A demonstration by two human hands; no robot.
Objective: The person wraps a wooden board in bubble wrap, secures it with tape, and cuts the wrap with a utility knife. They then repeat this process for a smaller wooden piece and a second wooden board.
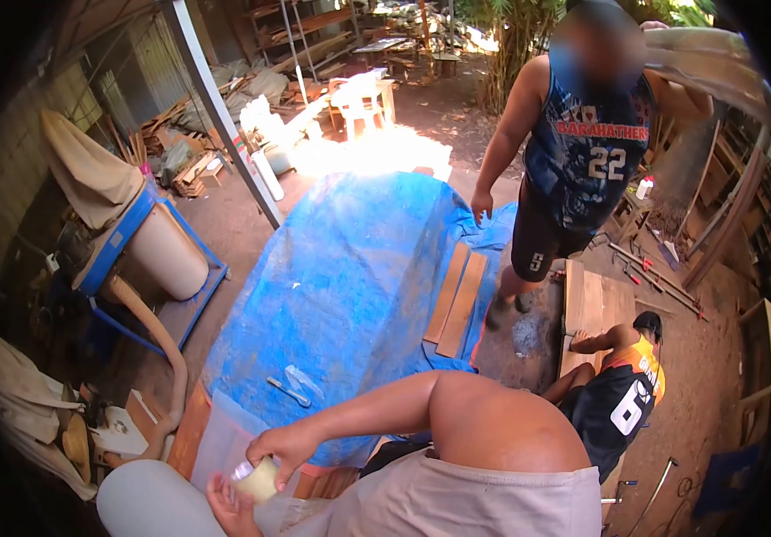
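My right hand (285, 450), reaching in from the bare arm at the right, is closed around a pale yellow, roughly cylindrical thing (260, 483) with a whitish, shiny end. Whether this is a roll of tape or a small container I cannot make out. From below, my left hand (232, 507) holds the same thing at its whitish end, with the fingers curled up beside it. Just beyond the hands, a translucent sheet (224, 438) lies over a wooden board (190, 428). A brush-like tool (289, 392) rests on the blue tarp (332, 268), beside a clear plastic piece (305, 383).
Two brown boards (454, 300) lie on the tarp's right side. A person in a numbered jersey (596, 134) stands behind, carrying a long wrapped load (707, 58). Another person (622, 385) crouches at wooden panels (596, 309). Clamps (658, 277) lie on the ground; a dust collector (166, 251) stands left.
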